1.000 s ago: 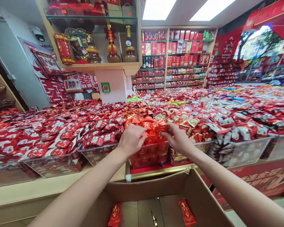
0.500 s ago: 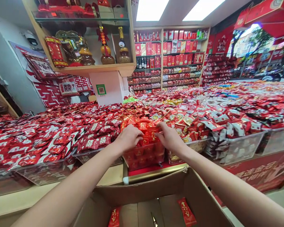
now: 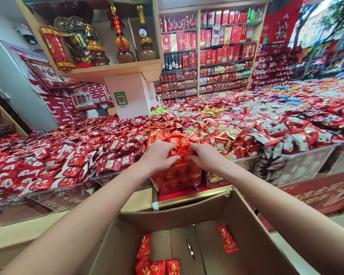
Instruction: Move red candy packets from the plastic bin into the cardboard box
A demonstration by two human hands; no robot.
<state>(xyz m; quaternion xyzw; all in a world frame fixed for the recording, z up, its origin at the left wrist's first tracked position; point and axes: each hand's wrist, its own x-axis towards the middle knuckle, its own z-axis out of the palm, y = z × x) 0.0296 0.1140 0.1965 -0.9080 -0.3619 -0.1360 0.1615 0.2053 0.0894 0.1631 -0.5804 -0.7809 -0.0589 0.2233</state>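
Both hands are at a clear plastic bin heaped with bright red packets with gold lettering. My left hand curls its thumb and fingers round a red packet at the bin's left front. From the other side, my right hand grips red packets near the bin's right front. Fingertips on both sides are partly hidden among the wrappers. Below, an open cardboard box has several similar red packets at its lower left, a single red packet at right and a small gold piece in the middle.
Neighbouring clear bins hold dark red packets on the left, durian packets and white-and-red packets on the right. A white pillar with a QR code stands behind, under a glass-shelved cabinet. Stocked shelves line the back.
The view has tilted down, showing more of the box and its red packets. My hands stay at the red packet bin, their fingers shifted slightly over the packets at its front.
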